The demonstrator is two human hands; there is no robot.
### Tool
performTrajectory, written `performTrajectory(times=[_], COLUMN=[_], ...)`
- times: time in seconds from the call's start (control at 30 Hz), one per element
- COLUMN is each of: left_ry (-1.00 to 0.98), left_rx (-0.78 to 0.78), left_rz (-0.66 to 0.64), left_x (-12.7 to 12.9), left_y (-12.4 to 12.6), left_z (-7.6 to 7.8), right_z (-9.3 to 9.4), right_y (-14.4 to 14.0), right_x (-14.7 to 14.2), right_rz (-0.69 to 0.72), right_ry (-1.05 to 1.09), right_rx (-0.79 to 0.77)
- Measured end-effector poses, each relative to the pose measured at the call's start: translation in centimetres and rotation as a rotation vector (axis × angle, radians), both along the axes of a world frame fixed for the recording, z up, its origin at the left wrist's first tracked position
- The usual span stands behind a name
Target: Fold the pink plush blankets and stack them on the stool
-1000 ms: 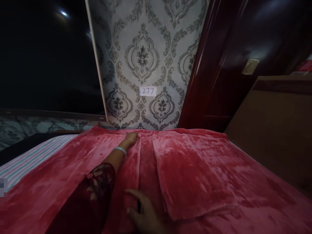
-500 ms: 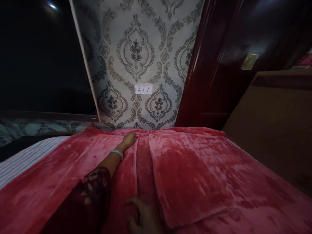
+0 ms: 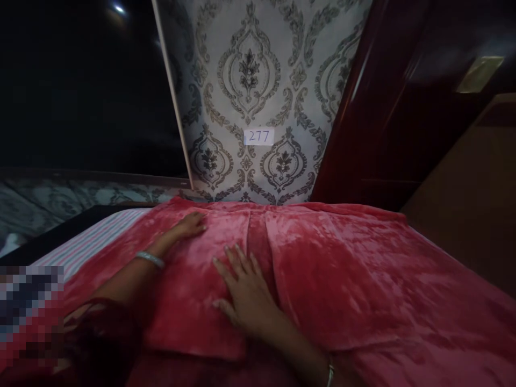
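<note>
Bottom-left corner: grey-red pixelated block [image 3: 30, 317], can't tell what's under
Left hand [image 3: 191, 224]: pretty flat on the plush red folded blanket [image 3: 330, 269], slid left since earlier
Right hand [image 3: 250, 295]: fingers wide across the left flap [image 3: 189, 333]'s inner edge, was curled lower before
Blanket: under both hands, right side cut off

Red plush blanket [image 3: 322, 274] lies spread out; its two folded-in panels [image 3: 193, 312] lie flat, narrowly apart.
</note>
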State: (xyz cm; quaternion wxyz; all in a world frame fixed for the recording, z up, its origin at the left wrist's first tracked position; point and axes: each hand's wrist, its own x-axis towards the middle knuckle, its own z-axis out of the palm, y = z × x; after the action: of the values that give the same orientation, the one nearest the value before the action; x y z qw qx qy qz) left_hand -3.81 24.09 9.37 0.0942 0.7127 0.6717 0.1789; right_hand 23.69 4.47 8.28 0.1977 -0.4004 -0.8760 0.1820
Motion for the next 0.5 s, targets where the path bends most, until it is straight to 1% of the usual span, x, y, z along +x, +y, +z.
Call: performTrajectory(times=[0.07,0.13,0.2,0.27,0.37,0.43,0.5], left_ry=[-0.053,-0.113,-0.236,-0.467,-0.851,-0.984,-1.042], left_rx=[-0.04,-0.066,-0.082,-0.111,-0.199,-0.261,-0.271], left_rz=[0.075,0.136,0.195,0.282,0.399,0.443,0.491], left_x=[-2.9,-5.2,-6.6,-7.3,-7.4,-7.3,-7.2], left_y=[-3.1,-6.1,-9.0,-11.5,-14.8,-16.7,-18.4], left_z=[-0.1,-0.3,-0.4,-0.5,-0.6,-0.9,-1.3], right_z=[-2.1,-4.1,-5.1,-5.1,-4.3,-3.8,-3.2], right_y=[0.5,0.8,0.7,0.6,0.4,0.4,0.4], right_x=[-0.5,-0.8,-1.0,-1.0,-1.0,-0.9,-1.0], right_rz=[0.04,0.036,0.021,0.007,-0.006,0.0,0.003], right_ry=[-0.074,-0.119,-0.136,-0.153,-0.174,-0.178,-0.189], right_rx=[-0.086,-0.14,-0.14,-0.127,-0.122,-0.132,-0.155])
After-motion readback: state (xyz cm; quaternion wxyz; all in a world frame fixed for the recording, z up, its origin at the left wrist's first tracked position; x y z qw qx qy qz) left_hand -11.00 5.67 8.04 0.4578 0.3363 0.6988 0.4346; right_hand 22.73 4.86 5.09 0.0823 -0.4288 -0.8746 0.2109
